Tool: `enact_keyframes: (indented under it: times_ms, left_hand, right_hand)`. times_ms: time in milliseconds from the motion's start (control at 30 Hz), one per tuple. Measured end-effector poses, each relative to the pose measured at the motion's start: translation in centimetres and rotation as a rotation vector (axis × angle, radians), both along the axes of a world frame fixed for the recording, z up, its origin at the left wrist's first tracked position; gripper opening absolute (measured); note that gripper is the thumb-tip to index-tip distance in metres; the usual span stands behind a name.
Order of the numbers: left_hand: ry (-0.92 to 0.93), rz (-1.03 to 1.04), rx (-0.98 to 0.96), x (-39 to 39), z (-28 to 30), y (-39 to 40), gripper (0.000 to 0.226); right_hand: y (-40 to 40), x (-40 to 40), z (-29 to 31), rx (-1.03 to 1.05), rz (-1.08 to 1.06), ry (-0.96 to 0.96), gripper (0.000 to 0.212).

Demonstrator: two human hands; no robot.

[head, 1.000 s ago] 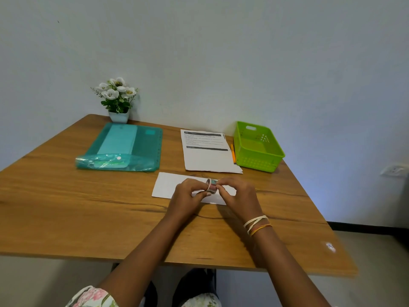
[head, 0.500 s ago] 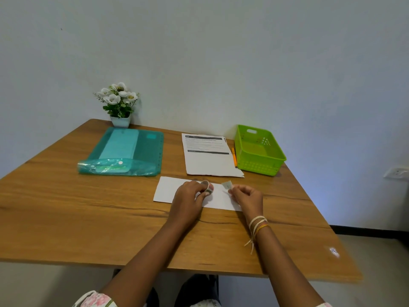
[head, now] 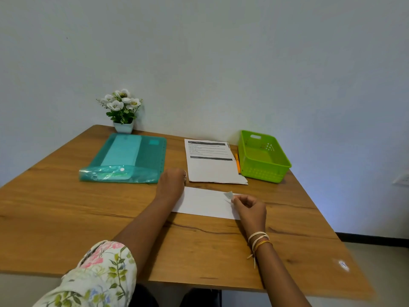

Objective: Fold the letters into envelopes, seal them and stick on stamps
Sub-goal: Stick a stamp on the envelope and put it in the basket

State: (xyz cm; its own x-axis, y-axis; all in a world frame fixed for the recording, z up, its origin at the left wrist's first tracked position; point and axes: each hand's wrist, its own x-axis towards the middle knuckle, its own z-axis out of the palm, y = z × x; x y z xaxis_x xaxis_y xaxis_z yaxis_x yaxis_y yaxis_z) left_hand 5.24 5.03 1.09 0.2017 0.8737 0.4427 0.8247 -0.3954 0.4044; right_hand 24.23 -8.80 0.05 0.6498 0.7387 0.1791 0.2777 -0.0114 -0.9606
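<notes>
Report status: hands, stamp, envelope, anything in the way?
Right hand pinches stamp above envelope. Left hand curled at envelope's far-left corner, contents hidden. Stamp not yet stuck; nothing blocking.

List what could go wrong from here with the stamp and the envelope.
1. The right hand pinches the small stamp by one edge above the envelope; it may curl, or land crooked.
2. The left hand is at the envelope's far left end, reaching away, so the envelope might slide when the stamp is pressed down.
</notes>
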Motion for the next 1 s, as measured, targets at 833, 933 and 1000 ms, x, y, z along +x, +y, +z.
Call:
enact_keyframes:
  times_ms: [833,933,1000]
  left_hand:
    - [-0.448,-0.573,-0.047,9.6,-0.6,-7.5,0.040]
    - [-0.447,-0.590,0.048,9.6,-0.8,-7.4,0.030]
    - [-0.462,-0.600,0.082,9.6,-1.0,-7.4,0.025]
  right_hand:
    - [0.5,2.0,0.0,0.261,-0.025,0.650,0.025]
    - [0.6,2.1,-0.1,0.257,0.003,0.650,0.025]
    - [0.6,2.1,-0.2,0.258,0.014,0.660,0.022]
